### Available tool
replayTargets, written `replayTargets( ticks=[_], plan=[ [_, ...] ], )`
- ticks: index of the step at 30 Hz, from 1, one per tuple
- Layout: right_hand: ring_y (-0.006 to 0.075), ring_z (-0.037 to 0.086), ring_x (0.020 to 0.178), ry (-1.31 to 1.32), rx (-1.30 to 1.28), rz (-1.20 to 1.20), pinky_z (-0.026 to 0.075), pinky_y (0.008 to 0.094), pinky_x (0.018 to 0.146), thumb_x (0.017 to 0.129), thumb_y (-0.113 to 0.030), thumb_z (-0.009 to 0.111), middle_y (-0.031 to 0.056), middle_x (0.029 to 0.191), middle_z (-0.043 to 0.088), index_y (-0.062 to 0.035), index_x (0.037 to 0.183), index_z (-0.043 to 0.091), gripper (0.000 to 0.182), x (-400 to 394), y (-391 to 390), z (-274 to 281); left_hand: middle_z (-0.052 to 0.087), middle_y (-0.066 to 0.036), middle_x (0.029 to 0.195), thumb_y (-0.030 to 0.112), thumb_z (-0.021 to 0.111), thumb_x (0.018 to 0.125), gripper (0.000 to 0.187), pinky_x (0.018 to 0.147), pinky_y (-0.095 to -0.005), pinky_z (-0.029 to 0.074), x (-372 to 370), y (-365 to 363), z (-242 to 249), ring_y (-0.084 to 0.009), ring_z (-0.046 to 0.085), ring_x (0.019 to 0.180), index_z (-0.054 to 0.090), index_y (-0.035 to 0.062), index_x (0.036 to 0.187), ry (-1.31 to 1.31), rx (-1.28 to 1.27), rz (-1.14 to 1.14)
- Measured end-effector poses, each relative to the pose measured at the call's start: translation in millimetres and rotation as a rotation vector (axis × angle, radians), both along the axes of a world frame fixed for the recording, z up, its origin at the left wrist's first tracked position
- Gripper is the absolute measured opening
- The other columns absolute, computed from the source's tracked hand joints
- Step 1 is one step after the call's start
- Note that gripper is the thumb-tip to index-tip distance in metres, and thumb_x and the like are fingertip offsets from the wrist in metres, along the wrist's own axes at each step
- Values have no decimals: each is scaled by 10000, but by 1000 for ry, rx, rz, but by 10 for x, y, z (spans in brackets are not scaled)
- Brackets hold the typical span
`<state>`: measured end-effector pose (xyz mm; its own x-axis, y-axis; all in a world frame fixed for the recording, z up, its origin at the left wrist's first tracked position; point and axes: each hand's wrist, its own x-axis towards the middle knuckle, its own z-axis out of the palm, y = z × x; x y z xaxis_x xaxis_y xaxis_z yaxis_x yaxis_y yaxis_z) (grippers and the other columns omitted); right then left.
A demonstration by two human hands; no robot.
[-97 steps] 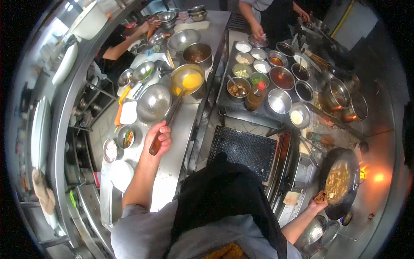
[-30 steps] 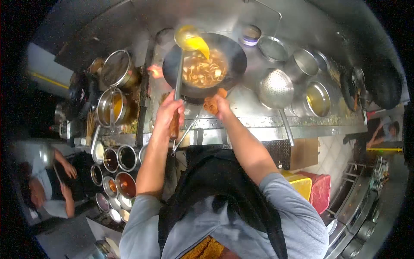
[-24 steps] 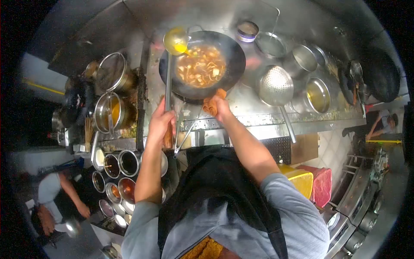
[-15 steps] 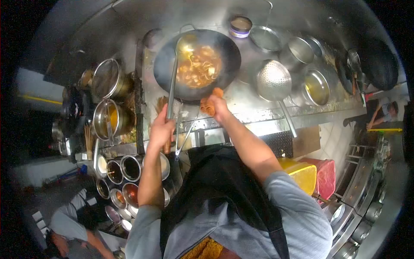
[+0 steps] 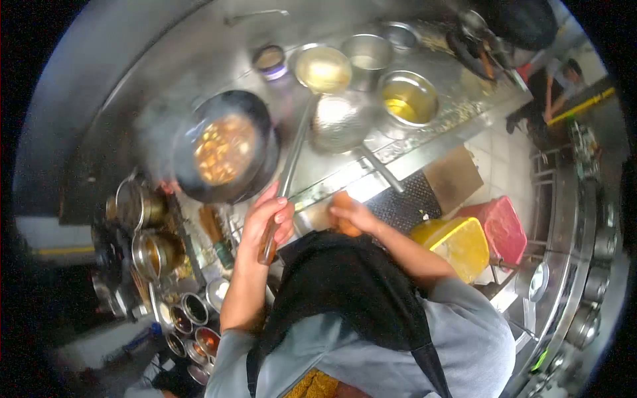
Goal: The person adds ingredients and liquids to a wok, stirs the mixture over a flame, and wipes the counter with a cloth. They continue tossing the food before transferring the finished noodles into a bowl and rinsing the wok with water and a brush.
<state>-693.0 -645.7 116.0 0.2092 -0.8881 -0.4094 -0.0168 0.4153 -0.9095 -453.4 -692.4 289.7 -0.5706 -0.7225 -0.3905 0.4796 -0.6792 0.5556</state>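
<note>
My left hand (image 5: 267,222) is closed around the wooden end of a long-handled ladle (image 5: 298,139). The ladle's bowl is held out ahead, over the far edge of a perforated strainer (image 5: 342,123) with a long metal handle. In my right hand (image 5: 358,217), close to the black apron, an orange cloth (image 5: 344,202) is bunched up, slightly blurred. To the left, a dark wok (image 5: 259,172) contains pieces of food in brownish sauce (image 5: 224,149), with steam around it. Neither hand touches the wok.
A pot with yellow liquid (image 5: 409,99), another steel pot (image 5: 367,53) and a purple-banded tin (image 5: 270,62) stand on the steel counter. Yellow (image 5: 458,249) and red (image 5: 501,229) bins are at my right. Several seasoning containers (image 5: 195,309) sit lower left. Another person is at far right.
The view has turned, so the wok appears further left. The ladle has moved out of the wok to above the strainer. My right hand, with the cloth, has left the wok's rim.
</note>
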Motion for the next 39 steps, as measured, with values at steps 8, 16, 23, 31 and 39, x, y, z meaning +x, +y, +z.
replayTargets(
  ticks=[8,16,23,31,39],
  plan=[
    [199,608,1020,104,208,-465,479,346,889,869,-377,686,113,1127,646,-52,1210,589,481,-2026,1678,-779,516,-20,644,87,556,887,782,388,-289,386,-1823,-960,-124,-152,483,432,98,17,1517,-497,-203,-492],
    [248,635,921,476,412,-576,492,362,844,826,-414,664,147,991,679,-11,1087,648,480,-2495,2985,-1781,547,-37,658,61,595,842,818,401,-303,420,-2687,-1308,-195,-163,499,452,109,-41,1493,-770,-217,-615],
    [284,646,916,409,636,-424,505,388,805,797,-425,668,168,960,683,-6,1050,652,489,-2395,3369,-2029,509,13,651,112,599,874,583,395,-280,362,-2701,-1293,-186,-121,468,461,337,78,1394,-759,-86,-592],
    [282,664,844,278,550,-467,524,391,761,826,-371,665,166,895,679,15,1008,645,427,-2373,3051,-1941,556,-13,640,129,625,850,580,382,-297,385,-2665,-1362,-346,-139,494,470,365,18,1356,-790,-233,-602],
    [271,678,810,222,455,-748,533,392,716,885,-305,623,138,830,673,10,1031,614,348,-2064,2956,-2207,541,22,622,138,588,881,93,367,-261,348,-2366,-1490,-327,-96,471,480,512,108,837,-529,8,-631]
  ],
)
